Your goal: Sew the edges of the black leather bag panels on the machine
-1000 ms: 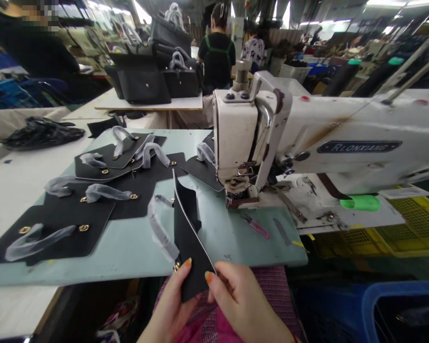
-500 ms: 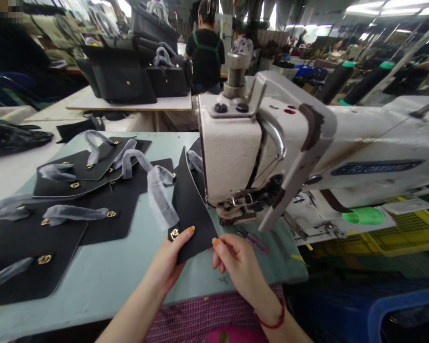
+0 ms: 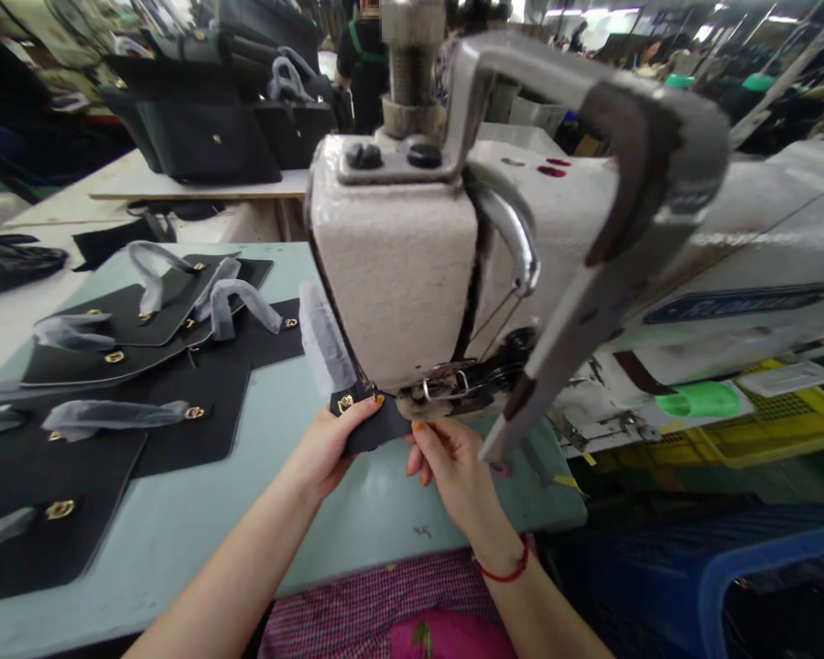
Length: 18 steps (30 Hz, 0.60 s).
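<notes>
Green table (image 3: 247, 522), hands (image 3: 326, 448) (image 3: 453, 462) on black panel (image 3: 374, 436)

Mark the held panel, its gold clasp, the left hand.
panel (image 3: 379, 434): head view, black face below the thumb.
clasp (image 3: 345, 403): head view, gold middle.
left hand (image 3: 328, 446): head view, middle of the hand.

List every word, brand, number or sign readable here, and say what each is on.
Nothing reads clearly.
The blue nameplate on the sewing machine: lettering there, too blurred to read.
The black leather piece in the left hand and right hand: no text, only a gold clasp.
</notes>
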Tool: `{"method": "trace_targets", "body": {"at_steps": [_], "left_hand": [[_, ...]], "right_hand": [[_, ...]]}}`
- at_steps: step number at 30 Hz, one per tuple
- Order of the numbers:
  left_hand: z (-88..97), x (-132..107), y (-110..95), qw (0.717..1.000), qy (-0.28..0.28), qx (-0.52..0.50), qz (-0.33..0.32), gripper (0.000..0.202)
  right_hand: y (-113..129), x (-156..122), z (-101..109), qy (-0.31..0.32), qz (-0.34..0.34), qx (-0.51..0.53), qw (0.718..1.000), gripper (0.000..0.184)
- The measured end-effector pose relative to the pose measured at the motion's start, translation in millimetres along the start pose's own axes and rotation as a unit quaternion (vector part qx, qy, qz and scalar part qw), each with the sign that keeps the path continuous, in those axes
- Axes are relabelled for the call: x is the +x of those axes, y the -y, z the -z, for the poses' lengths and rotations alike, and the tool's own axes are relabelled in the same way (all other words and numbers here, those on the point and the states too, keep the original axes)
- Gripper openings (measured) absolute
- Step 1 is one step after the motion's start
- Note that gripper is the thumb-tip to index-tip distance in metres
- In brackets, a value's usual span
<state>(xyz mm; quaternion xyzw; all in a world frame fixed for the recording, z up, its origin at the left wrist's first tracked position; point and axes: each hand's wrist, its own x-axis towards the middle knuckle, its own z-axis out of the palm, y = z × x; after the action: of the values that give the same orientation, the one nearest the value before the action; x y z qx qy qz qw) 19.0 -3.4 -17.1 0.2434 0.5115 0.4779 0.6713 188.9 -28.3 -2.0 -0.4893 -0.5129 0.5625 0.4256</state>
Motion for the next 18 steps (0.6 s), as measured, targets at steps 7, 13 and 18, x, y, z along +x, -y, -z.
{"method": "trace_targets", "body": {"at_steps": [7,13,18], "left_hand": [[3.2,8,-9,0.999,0.021,0.032,-0.003,0.037],[5.3,10,-8,0.999,0.022,0.035,0.002,0.035],[7.2,2,-19,0.994,0.038,0.095,0.035,0.041]], "right_hand": [[-4,1,-5,-0.012,0.007,-0.006,1.000,0.040],[-8,0,-6,-0.020,0.024,-0.030,0.999,0.039],[-3,-1,-6,-0.032,0.040,-0.082,0.995,0.040]]}}
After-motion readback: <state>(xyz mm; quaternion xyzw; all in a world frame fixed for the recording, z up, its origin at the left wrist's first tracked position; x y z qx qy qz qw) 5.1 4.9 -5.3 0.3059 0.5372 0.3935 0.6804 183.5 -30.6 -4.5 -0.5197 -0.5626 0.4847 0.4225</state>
